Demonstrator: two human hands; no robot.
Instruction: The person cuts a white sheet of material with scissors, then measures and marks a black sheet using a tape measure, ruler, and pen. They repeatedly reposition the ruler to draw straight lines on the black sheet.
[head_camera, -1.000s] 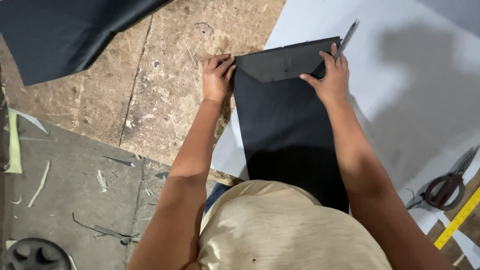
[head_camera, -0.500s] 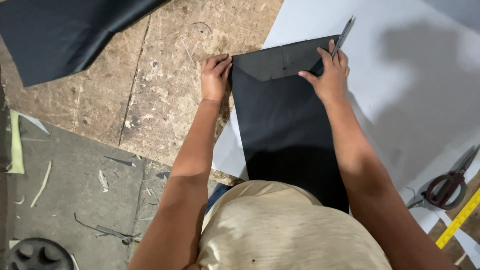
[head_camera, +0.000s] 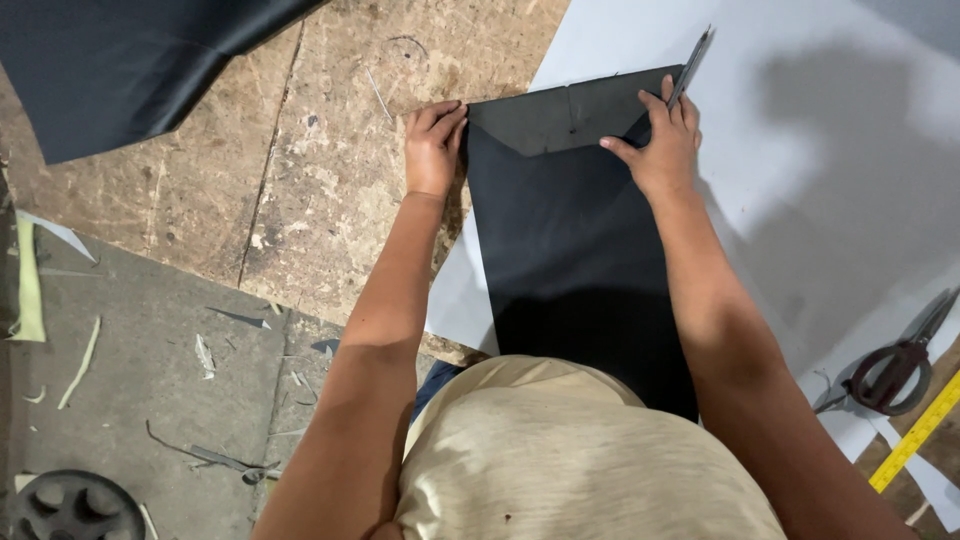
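A long strip of black fabric lies on a white sheet, which covers the right part of a worn wooden board. The strip runs from the person's body toward the far edge of the board, and its left side lies close to the left edge of the white sheet. On the far end of the strip lies a dark grey template, with its pointed side toward the person. The left hand rests with bent fingers on the left corner of the template and presses it down; it grasps nothing. The right hand lies on the right corner of the template and holds a thin grey marking tool between the fingers, with the tool pointing away along the right edge of the template. Near the right edge of the board lie dark scissors on the white sheet, and just beside them a yellow measuring tape. Another black cloth lies at the far left corner of the board.
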